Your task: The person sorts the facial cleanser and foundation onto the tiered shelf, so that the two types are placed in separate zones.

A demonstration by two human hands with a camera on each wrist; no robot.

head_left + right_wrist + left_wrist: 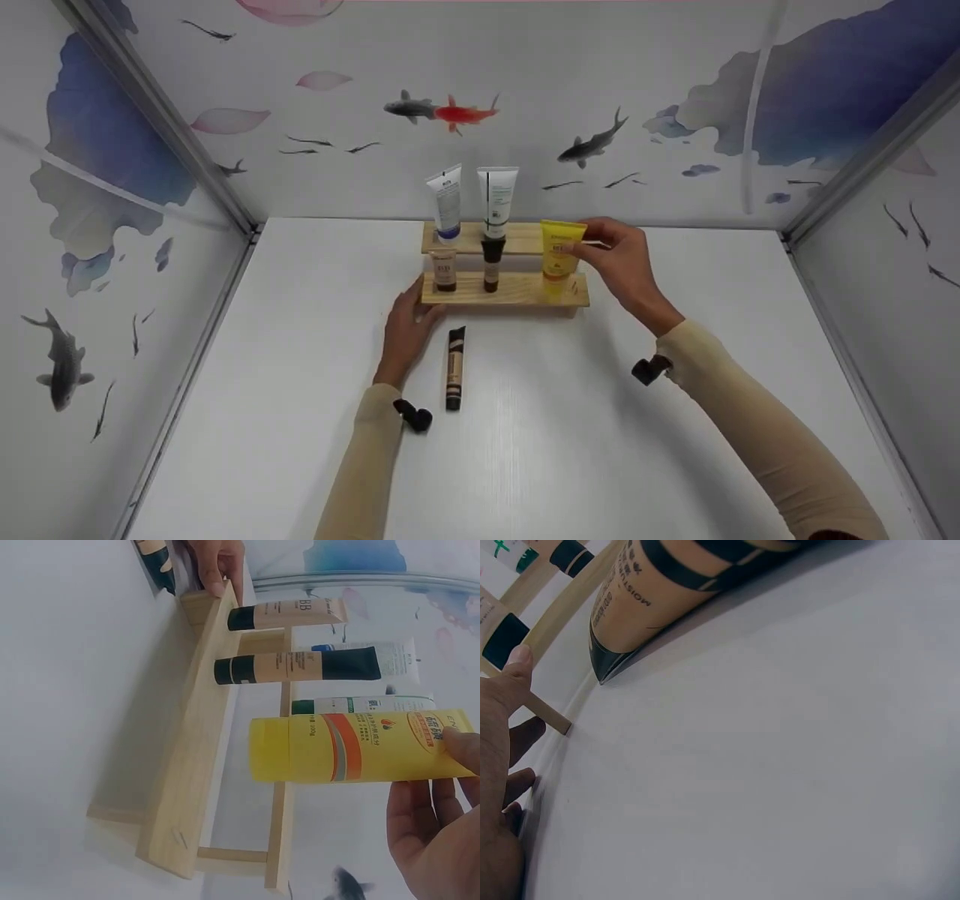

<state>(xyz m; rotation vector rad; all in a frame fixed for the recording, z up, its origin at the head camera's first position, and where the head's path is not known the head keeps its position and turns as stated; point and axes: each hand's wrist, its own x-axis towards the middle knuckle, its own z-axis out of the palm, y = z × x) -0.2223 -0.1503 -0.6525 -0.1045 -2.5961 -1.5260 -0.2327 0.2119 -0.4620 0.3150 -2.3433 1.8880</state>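
Note:
My right hand point(622, 266) pinches a yellow squeeze tube point(337, 748) near its flat top end. The tube is upright, cap down, over the right part of the lower shelf of a two-step wooden rack point(517, 289); in the right wrist view its cap looks apart from the board. At the rack's left end my left hand point(407, 330) grips the lower shelf, thumb on top of the board. On that shelf stand a beige BB cream tube point(444, 271) and a slim tube with a dark top point(491, 268). Two white tubes stand on the upper shelf, one with a blue cap point(447, 202), one green-marked point(497, 201).
A beige and black cosmetic tube point(454, 367) lies on the white table point(540, 435) in front of the rack, just right of my left wrist. Printed panels point(525, 60) with fish enclose the table at the back and both sides.

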